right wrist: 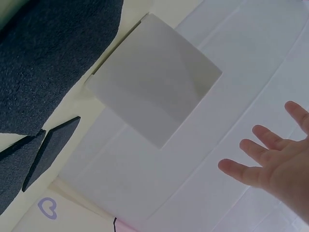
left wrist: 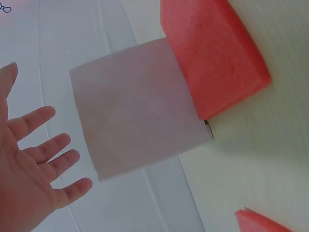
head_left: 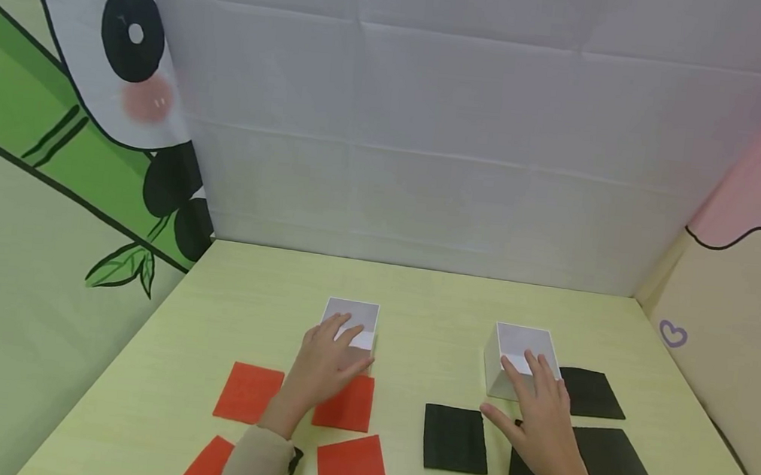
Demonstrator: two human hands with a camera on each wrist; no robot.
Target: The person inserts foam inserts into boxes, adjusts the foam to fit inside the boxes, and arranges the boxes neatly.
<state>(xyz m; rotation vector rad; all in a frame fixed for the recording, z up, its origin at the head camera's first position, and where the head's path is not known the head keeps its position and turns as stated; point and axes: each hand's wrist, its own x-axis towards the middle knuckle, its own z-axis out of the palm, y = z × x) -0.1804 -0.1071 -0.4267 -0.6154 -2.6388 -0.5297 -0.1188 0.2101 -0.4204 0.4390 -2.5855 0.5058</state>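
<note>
Two white open-topped boxes stand on the table: a left box [head_left: 365,313] and a right box [head_left: 500,365]. My left hand [head_left: 320,364] hovers over the near side of the left box, fingers spread and holding nothing. In the left wrist view that hand [left wrist: 29,169] is apart from the box's flat wall [left wrist: 137,108]. A red foam piece [left wrist: 217,58] lies right by this box. Over the near edge of the right box is my right hand [head_left: 541,425], its fingers loosely spread and grasping nothing. The right wrist view has a gap between the hand [right wrist: 282,159] and the box [right wrist: 154,79].
Several flat red squares [head_left: 355,469] lie at the left front of the table [head_left: 416,293]. Several flat black squares [head_left: 456,440] are on the right, partly under my right arm in view. A white cloth wall [head_left: 428,159] closes off the back; printed panels flank both sides.
</note>
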